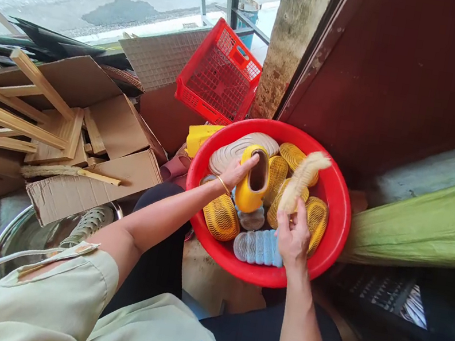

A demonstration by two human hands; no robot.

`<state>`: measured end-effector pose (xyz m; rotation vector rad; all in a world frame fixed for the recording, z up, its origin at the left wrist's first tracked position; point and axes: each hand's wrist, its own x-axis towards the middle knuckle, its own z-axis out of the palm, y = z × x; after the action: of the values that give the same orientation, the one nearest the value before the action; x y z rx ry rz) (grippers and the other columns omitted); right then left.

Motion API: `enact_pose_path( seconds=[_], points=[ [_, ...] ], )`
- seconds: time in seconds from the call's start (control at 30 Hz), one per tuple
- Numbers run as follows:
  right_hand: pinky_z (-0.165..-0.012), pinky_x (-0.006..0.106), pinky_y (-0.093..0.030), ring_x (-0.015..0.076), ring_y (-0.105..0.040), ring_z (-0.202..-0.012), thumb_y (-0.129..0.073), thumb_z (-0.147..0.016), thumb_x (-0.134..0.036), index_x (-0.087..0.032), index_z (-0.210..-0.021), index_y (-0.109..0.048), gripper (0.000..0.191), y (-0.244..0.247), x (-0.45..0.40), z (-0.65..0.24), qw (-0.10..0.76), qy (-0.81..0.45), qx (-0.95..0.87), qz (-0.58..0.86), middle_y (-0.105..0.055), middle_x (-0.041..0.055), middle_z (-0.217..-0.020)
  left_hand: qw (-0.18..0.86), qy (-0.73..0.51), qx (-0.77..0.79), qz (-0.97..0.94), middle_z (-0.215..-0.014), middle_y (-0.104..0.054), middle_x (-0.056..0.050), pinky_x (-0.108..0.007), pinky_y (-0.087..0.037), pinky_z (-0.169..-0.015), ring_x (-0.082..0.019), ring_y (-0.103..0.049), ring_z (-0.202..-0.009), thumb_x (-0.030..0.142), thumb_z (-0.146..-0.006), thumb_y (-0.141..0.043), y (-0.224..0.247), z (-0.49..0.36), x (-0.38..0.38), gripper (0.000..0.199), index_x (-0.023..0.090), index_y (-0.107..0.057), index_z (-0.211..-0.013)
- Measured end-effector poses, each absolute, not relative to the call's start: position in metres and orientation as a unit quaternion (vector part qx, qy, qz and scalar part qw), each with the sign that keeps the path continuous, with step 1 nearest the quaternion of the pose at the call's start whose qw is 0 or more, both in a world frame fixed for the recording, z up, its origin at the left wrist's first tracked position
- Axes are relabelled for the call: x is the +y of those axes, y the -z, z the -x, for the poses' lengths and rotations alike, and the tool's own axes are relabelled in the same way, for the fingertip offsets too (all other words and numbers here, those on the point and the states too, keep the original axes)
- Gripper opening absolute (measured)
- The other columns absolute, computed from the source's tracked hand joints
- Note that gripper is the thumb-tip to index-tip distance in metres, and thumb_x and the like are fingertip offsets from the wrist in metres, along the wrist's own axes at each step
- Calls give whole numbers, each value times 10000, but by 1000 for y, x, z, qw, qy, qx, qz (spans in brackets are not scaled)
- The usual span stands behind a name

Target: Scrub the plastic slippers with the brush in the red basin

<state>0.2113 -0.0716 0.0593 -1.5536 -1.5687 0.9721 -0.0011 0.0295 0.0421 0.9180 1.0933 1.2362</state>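
Note:
In my left hand point(236, 172) is a yellow rubber clog point(251, 192), its dark foot opening facing up, held above a red basin point(340, 212). The fingers wrap its left side. My right hand point(294, 237) grips the lower end of a pale, bristly scrub brush point(302, 177), which points up and away over the basin's right half. Brush and clog are apart. Under both hands lie several shoes with soles showing: a yellow sole point(222, 218), a light blue sole point(259, 247) and a whitish sole point(242, 147).
A red plastic crate point(225, 77) leans behind the basin. To the left, a cardboard box point(119, 123) holds a wooden stool point(54, 133). A metal bowl point(20, 235) with a grey-green clog point(90, 223) stands near my left arm. Green cloth point(424, 221) hangs at the right.

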Motion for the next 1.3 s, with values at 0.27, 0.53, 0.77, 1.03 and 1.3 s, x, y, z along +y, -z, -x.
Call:
enact_pose_path(
  seconds=[0.27,0.53,0.77,1.03,1.3],
  points=[
    [-959,353,-611,240,-727,-1153,-447,-1022,-368,-230,-1463,-619,493,-62,-97,-205,256,-316,-746,527,-737,88,-1318,597,-460,451,-479,-1239,-750,-111,-429,-474,-1142,-290,-644,-1259,629,-1040,-378,-43,6,35,630,122,-673,-1269],
    [-1022,390,-585,262,-703,-1216,-432,-1029,-348,-204,-1496,-593,515,-62,-93,-206,263,-290,-726,566,-731,104,-1329,550,-430,447,-559,-1250,-737,-120,-433,-460,-1146,-292,-639,-1254,729,-1014,-257,-41,-5,26,803,100,-681,-1279],
    [-1048,388,-564,257,-683,-1249,-405,-1046,-371,-216,-1502,-589,516,-64,-94,-219,177,-386,-722,546,-693,89,-1399,518,-429,407,-618,-1199,-732,-124,-404,-527,-1038,-288,-678,-1117,763,-951,-440,-37,-5,18,775,107,-658,-1301],
    [-896,338,-596,227,-744,-1019,-475,-1023,-404,-240,-1435,-653,478,-88,-93,-232,100,-503,-680,524,-773,81,-1214,501,-378,446,-639,-1215,-723,-122,-405,-497,-1075,-283,-656,-1160,624,-1016,-394,-10,-5,35,638,99,-672,-1247],
    [-592,309,-568,206,-700,-639,-442,-1015,-483,-201,-1631,-397,679,-78,-87,-251,148,-434,-613,644,-777,95,-994,361,-343,602,-624,-1479,-588,-165,-409,-420,-1181,-277,-555,-1385,535,-997,-513,16,-14,22,643,158,-466,-1515]
  ],
)
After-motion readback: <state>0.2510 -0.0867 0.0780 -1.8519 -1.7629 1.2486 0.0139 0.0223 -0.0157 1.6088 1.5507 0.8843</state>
